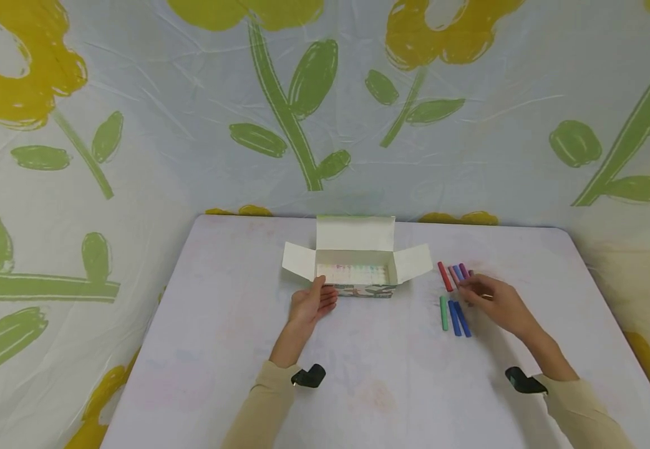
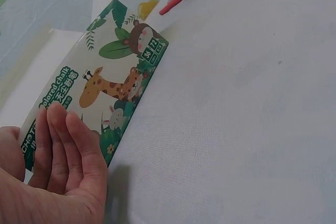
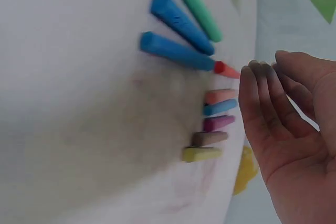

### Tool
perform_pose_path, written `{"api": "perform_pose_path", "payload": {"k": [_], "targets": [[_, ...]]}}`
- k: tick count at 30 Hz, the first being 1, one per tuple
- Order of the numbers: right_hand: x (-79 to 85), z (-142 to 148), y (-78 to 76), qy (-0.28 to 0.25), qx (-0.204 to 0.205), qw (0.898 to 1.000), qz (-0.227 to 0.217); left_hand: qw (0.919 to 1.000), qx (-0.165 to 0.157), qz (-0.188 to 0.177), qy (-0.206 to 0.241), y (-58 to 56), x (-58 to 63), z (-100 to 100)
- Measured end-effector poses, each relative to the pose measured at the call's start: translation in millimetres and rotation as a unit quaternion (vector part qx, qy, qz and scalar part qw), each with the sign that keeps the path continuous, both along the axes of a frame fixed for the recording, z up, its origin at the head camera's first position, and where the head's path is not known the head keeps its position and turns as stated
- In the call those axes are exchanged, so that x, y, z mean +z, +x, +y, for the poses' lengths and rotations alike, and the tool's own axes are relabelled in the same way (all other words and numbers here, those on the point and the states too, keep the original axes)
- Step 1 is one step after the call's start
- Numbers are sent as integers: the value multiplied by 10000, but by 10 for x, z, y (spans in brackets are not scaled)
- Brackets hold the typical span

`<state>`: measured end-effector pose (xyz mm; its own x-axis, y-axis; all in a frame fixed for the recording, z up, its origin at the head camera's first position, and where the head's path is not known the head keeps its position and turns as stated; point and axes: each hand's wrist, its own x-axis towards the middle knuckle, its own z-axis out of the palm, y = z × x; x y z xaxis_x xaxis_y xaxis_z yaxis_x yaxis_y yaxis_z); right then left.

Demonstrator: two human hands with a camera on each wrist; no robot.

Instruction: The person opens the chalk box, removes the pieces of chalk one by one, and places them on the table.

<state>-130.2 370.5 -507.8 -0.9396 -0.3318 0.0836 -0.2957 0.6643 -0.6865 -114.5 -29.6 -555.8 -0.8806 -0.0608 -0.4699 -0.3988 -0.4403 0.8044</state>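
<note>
An open cardboard box of colored chalk (image 1: 367, 290), printed with a giraffe and other animals (image 2: 113, 85), stands toward the back of the table. Pale chalk sticks (image 1: 353, 273) lie in a row inside it. My left hand (image 1: 305, 305) holds its front left corner, thumb at the rim and fingers along the front. Over loose chalk sticks at the right hovers my right hand (image 1: 496, 302), fingers slightly bent, with nothing visible between thumb and fingers. Under it lie a red chalk (image 1: 445, 276), a purple chalk (image 3: 218, 123), a brown chalk (image 3: 210, 138) and a yellow chalk (image 3: 202, 153).
Nearer the front edge lie a green chalk (image 1: 444, 313) and two blue chalks (image 1: 455, 318). The box's side flap (image 1: 413, 262) sticks out toward the loose chalk, and its lid (image 1: 355, 234) stands up behind. A flower-patterned cloth (image 1: 190, 125) hangs around the white table (image 1: 235, 362).
</note>
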Motion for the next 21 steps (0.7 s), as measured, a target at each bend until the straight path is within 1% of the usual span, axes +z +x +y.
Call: {"api": "perform_pose_path", "payload": {"k": [4, 9, 15, 21], "targets": [[155, -80, -70, 5, 2, 9999, 138, 10000, 43, -16, -5, 1, -11, 1], [329, -188, -162, 83, -55, 9994, 320, 10000, 20, -24, -7, 4, -1, 3], [485, -295, -286, 21, -8, 9986, 526, 10000, -2, -13, -2, 2, 17, 2], [637, -439, -397, -115, 103, 9982, 583, 10000, -26, -17, -58, -2, 19, 0]]}}
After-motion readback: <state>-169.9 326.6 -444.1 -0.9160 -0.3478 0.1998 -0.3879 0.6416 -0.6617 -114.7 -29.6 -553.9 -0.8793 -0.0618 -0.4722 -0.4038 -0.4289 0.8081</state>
